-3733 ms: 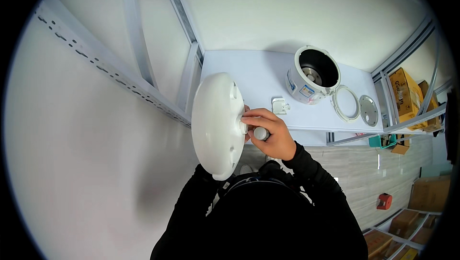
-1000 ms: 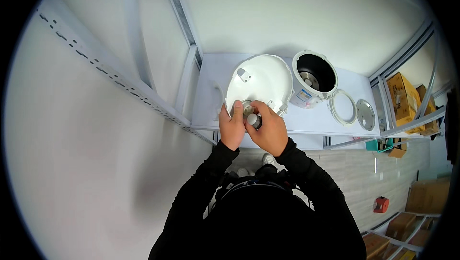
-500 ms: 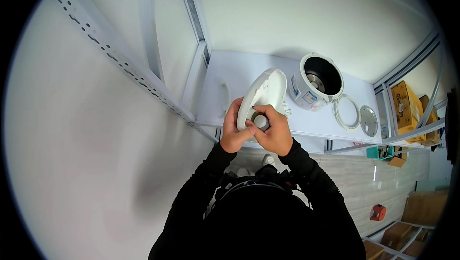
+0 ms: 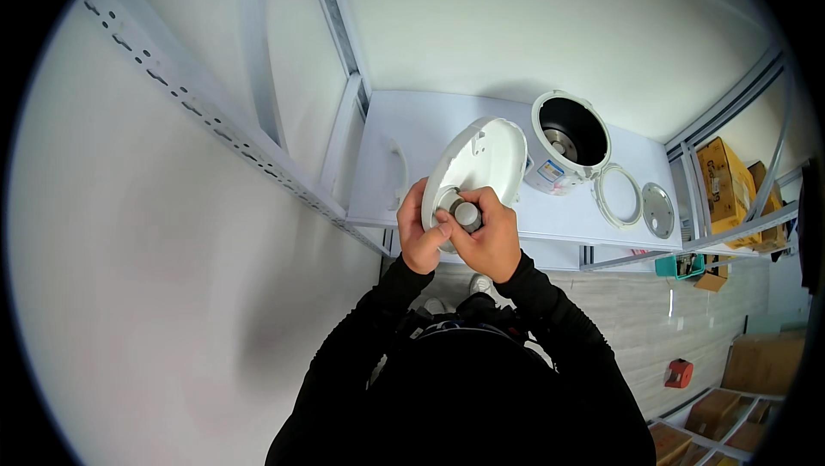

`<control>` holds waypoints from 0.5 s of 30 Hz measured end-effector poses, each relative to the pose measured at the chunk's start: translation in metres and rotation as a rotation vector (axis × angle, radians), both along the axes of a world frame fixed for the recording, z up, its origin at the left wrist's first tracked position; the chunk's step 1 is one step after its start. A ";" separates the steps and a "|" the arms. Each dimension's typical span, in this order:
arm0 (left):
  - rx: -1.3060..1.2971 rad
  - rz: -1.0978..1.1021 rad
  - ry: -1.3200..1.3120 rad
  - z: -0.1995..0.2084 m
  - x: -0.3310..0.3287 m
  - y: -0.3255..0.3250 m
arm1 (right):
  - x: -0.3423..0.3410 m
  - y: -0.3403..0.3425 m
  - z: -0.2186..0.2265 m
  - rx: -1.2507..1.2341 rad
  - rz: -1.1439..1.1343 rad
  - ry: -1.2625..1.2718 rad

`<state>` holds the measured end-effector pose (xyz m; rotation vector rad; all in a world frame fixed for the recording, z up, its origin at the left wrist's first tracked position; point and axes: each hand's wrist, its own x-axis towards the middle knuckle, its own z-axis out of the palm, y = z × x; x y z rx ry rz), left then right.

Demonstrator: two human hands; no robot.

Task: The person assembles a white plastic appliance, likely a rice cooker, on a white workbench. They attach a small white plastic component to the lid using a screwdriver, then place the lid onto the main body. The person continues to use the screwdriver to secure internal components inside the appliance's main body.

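Gripping a tilted white cooker lid (image 4: 485, 152) by its left rim, the left hand (image 4: 418, 230) keeps its grip closed, thumb toward the inner side. Against that hollow side, the right hand (image 4: 491, 232) has its grip closed around a short grey cylinder (image 4: 468, 215) with a round, paler end. Both hands hold the lid at the table's near edge. On the white table (image 4: 404, 114), a curved white strip (image 4: 402, 176) lies left of it; rightward stand the open cooker body (image 4: 550, 176), a white ring (image 4: 599, 197) and a perforated silver disc (image 4: 658, 211).
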<state>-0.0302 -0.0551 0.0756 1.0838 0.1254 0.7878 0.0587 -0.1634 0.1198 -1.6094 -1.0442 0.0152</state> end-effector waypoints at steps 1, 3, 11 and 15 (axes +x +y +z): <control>0.015 0.002 -0.002 0.001 0.001 0.000 | 0.000 0.000 0.000 0.007 -0.005 -0.003; 0.044 0.008 -0.007 0.004 0.003 0.000 | 0.001 -0.001 -0.001 0.012 -0.006 0.006; 0.067 0.010 -0.012 0.009 0.005 0.002 | 0.001 -0.001 0.000 0.011 -0.003 0.032; 0.069 0.004 -0.017 0.012 0.002 0.003 | -0.001 -0.001 0.004 0.007 0.033 0.057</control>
